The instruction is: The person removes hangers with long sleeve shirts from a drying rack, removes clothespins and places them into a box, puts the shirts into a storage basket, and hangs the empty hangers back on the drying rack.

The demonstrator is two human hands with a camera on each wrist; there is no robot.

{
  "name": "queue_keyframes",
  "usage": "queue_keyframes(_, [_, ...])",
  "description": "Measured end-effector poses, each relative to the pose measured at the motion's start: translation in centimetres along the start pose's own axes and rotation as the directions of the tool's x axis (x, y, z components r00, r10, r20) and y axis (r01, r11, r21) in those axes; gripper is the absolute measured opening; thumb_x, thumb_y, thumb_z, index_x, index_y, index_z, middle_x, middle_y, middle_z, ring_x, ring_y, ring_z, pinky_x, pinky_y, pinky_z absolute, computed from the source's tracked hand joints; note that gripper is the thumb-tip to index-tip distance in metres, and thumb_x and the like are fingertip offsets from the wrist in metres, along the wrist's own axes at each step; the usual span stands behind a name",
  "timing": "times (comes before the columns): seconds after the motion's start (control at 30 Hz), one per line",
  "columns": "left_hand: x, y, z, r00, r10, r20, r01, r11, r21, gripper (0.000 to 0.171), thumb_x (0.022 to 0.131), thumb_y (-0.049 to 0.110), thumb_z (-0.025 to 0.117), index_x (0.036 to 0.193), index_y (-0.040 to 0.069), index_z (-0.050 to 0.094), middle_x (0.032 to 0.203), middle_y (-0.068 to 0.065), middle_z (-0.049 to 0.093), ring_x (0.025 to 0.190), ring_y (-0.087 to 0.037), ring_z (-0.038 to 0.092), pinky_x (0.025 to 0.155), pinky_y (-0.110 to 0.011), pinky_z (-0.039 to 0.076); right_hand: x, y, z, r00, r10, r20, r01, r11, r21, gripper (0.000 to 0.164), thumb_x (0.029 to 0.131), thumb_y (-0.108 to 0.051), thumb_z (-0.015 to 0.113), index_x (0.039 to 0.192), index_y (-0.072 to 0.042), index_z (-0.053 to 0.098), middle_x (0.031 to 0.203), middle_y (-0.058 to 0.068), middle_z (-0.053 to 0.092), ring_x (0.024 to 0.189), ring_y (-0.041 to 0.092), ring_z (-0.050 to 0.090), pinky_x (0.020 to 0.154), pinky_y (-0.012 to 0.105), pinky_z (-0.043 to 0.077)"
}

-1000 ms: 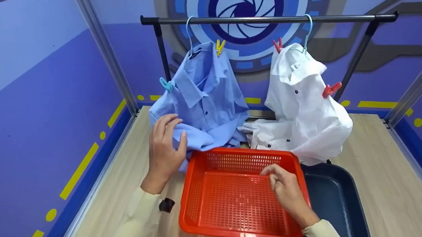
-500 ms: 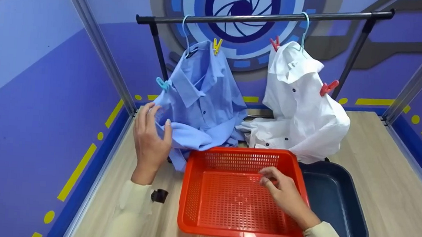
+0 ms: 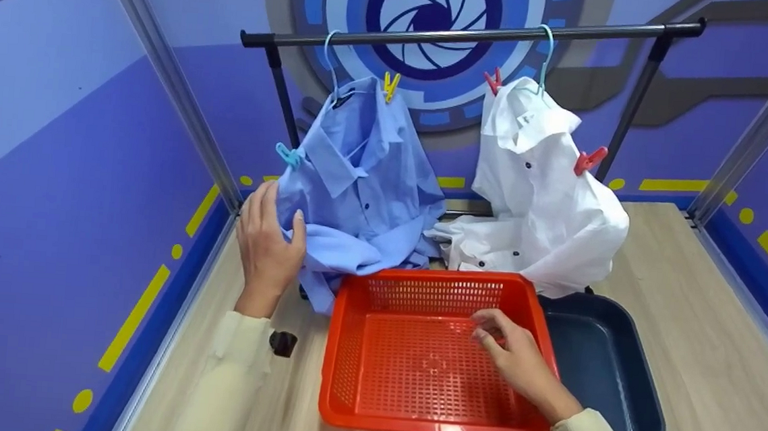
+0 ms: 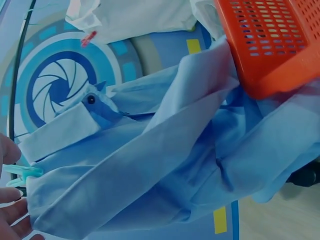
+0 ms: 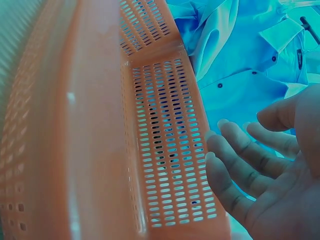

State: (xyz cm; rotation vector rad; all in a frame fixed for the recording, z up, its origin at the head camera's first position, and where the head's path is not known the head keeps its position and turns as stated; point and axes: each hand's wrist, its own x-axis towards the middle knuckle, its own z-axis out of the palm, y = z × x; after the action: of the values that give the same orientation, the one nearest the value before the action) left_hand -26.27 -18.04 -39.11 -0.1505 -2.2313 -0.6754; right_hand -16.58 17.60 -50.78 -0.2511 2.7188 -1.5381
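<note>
A light blue shirt (image 3: 397, 176) hangs on a pale hanger, with a turquoise clothespin (image 3: 288, 155) at its left shoulder and a yellow clothespin (image 3: 391, 87) by the collar. My left hand (image 3: 269, 234) is at the left side of this shirt, just below the turquoise clothespin. In the left wrist view its fingertips (image 4: 22, 227) come right at the cloth's edge, thumb apart from them. Over the red plastic basket (image 3: 430, 427) hovers my right hand (image 3: 516, 353), fingers loosely bent and holding nothing.
A white shirt (image 3: 540, 206) with two red clothespins (image 3: 590, 161) hangs to the right on the same black rail (image 3: 437, 37). Behind the basket's right side stands a dark blue tray (image 3: 623, 367). Purple panels (image 3: 52, 219) close in the wooden table on the left and back.
My left hand has moved left from in front of the blue shirt to its left edge, up beneath the turquoise clothespin. The right hand stays over the basket, its fingers a little more spread.
</note>
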Motion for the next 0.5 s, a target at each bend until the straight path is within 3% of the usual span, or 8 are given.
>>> queue_keyframes(0.27, [1.1,-0.9,0.9,0.999,-0.027,0.039,0.026,1.0,0.014,0.046,0.095,0.024,0.056,0.135,0.003,0.049,0.138,-0.016,0.05,0.127,-0.032,0.046,0.109,-0.049,0.035,-0.4,0.5,0.2,1.0,0.025,0.012,-0.025,1.0,0.004,0.02,0.097,-0.018,0.057,0.116,-0.024,0.058,0.104,0.0,0.064,0.094,0.024,0.063,0.081,0.025,0.052])
queue_keyframes(0.5, [2.0,-1.0,1.2,0.995,-0.051,0.084,0.049,0.998,0.024,0.042,0.098,0.031,0.05,0.128,0.002,0.053,0.13,-0.016,0.054,0.118,-0.033,0.051,0.103,-0.049,0.04,-0.4,0.6,0.2,0.999,0.035,0.004,-0.035,0.999,-0.006,0.02,0.097,-0.014,0.056,0.115,-0.023,0.058,0.103,-0.001,0.064,0.091,0.022,0.063,0.079,0.024,0.051])
